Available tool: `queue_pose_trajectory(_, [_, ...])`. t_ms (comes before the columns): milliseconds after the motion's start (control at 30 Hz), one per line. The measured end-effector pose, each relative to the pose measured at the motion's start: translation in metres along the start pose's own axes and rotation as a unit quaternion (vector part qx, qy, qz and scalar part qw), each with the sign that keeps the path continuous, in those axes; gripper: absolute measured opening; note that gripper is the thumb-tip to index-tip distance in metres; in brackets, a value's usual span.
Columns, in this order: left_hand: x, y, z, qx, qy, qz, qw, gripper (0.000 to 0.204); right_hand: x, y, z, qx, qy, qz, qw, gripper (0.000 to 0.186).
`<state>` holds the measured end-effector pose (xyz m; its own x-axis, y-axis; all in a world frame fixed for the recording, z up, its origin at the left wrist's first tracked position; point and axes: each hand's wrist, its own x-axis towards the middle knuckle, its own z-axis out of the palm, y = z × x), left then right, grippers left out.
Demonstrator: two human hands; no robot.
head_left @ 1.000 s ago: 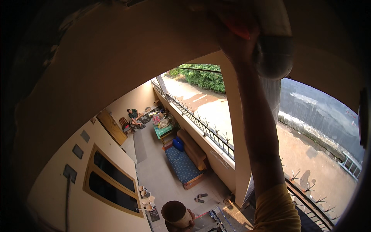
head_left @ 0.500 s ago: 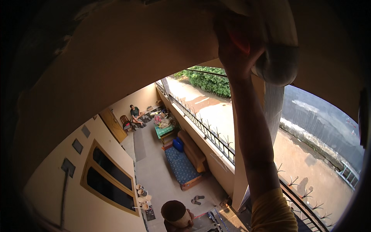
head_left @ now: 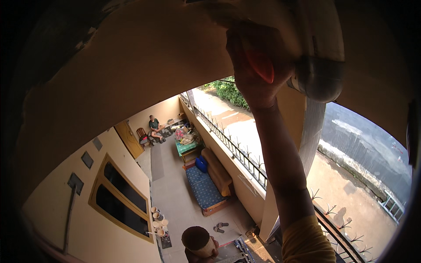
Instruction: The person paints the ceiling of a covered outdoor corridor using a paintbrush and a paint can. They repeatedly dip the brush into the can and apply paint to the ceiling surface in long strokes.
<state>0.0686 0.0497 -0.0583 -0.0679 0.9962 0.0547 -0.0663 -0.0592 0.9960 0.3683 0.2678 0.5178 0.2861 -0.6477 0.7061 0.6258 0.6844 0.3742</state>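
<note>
My right hand [head_left: 258,72] reaches up to the ceiling [head_left: 153,57], its fingers closed round a tool with a red handle [head_left: 262,65]. The working end is lost in shadow, so its kind cannot be made out. Close beside this hand, on its right, is a pipe with a dark grey elbow [head_left: 322,81]. Low in the head view, my left hand [head_left: 214,247] grips a round, pale cup [head_left: 205,250] from its right side. The cup's opening looks brown and dark; its contents cannot be told.
Far below, a blue patterned daybed [head_left: 205,186] stands by a low wall with a spiked railing [head_left: 228,147]. Several pale cups [head_left: 158,224] stand near a window [head_left: 120,197]. Sandals [head_left: 220,227] lie on the floor. A person [head_left: 154,126] sits at the far end.
My right hand has moved left and slightly down in view, with the red-handled tool still in it. The left hand holds the cup as before.
</note>
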Motion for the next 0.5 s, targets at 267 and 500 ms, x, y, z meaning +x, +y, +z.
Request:
queue_pose_trajectory(267, [0.007, 0.008, -0.015, -0.857, 0.041, -0.32, 0.402, 0.06, 0.007, 0.029, 0.002, -0.027, 0.029, 0.013, 0.999, 0.017])
queue_pose_trajectory(500, [-0.003, 0.092, 0.015, -0.658, -0.044, -0.286, 0.695, 0.054, 0.001, -0.021, 0.038, 0.014, 0.014, -0.011, 1.0, 0.02])
